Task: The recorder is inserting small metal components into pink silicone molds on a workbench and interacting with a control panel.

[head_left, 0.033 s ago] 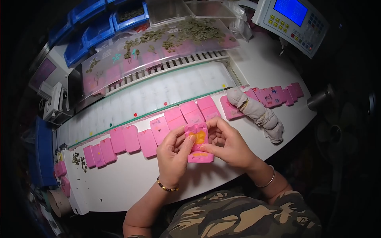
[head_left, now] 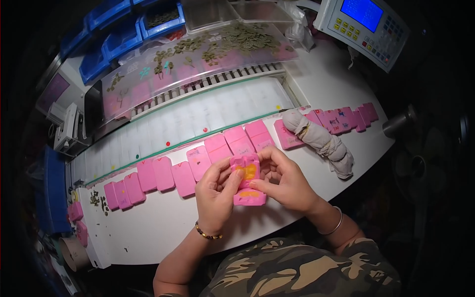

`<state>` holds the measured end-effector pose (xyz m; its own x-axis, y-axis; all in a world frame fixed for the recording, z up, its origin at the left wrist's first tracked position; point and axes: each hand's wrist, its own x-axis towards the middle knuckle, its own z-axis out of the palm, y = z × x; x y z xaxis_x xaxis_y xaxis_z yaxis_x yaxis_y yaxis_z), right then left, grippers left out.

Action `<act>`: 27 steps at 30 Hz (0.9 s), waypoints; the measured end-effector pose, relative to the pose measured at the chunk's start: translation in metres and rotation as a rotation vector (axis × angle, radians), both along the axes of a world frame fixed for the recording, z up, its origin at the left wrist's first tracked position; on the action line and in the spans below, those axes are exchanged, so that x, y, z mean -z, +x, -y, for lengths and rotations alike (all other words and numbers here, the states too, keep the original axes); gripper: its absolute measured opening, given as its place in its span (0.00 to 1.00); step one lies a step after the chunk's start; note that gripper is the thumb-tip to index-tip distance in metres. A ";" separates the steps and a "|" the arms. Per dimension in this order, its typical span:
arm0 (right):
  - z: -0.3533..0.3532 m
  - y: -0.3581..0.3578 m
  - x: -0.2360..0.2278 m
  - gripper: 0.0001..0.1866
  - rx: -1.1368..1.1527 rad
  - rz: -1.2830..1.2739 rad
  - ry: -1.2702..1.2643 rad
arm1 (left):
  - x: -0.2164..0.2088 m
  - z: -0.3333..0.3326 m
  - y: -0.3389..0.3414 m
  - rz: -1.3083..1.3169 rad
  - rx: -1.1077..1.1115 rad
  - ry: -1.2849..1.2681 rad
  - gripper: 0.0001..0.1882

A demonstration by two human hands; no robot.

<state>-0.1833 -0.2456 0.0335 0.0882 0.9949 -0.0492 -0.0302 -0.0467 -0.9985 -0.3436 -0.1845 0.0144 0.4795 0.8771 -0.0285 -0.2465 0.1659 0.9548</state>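
Note:
Over the near part of the table I hold a small pink rubber mould (head_left: 246,172) folded open, yellow-orange patches showing on its inner faces. Its lower flap (head_left: 250,197) hangs toward me, also marked yellow. The left side is gripped by my left hand (head_left: 215,190), with the thumb pressed on the inner face. My right hand (head_left: 285,179) grips the right side, its thumb near the fold between the two parts. Some fingers of both hands are hidden behind the mould. Just beyond stands a row of pink blocks (head_left: 186,178), several with pen marks.
A rolled grey cloth bundle (head_left: 321,143) lies right of my hands. Behind the blocks is a long glass-edged panel (head_left: 198,119). Small greenish pieces cover a clear sheet (head_left: 133,89); blue bins (head_left: 121,39) stand behind. A control box (head_left: 363,29) with a blue screen is far right.
The mould's lower flap has folded open a little further, showing more of its yellow inner face. Both hands keep nearly the same place.

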 end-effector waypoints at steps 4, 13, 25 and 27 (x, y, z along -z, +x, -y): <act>0.004 -0.005 0.000 0.19 0.142 0.135 0.040 | -0.006 -0.004 -0.001 0.036 0.089 -0.093 0.21; 0.002 -0.002 0.002 0.19 0.122 -0.049 0.029 | -0.012 -0.005 -0.003 0.077 0.138 -0.121 0.24; 0.006 0.003 0.005 0.18 0.064 -0.275 -0.002 | -0.014 -0.006 -0.005 0.057 0.141 -0.147 0.24; 0.007 0.002 0.004 0.18 0.076 -0.273 -0.016 | -0.014 -0.006 -0.004 0.074 0.153 -0.137 0.24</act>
<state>-0.1817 -0.2528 0.0296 0.1442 0.9848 -0.0968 -0.3017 -0.0494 -0.9521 -0.3478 -0.1787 0.0280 0.6120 0.7842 -0.1020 -0.2774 0.3337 0.9010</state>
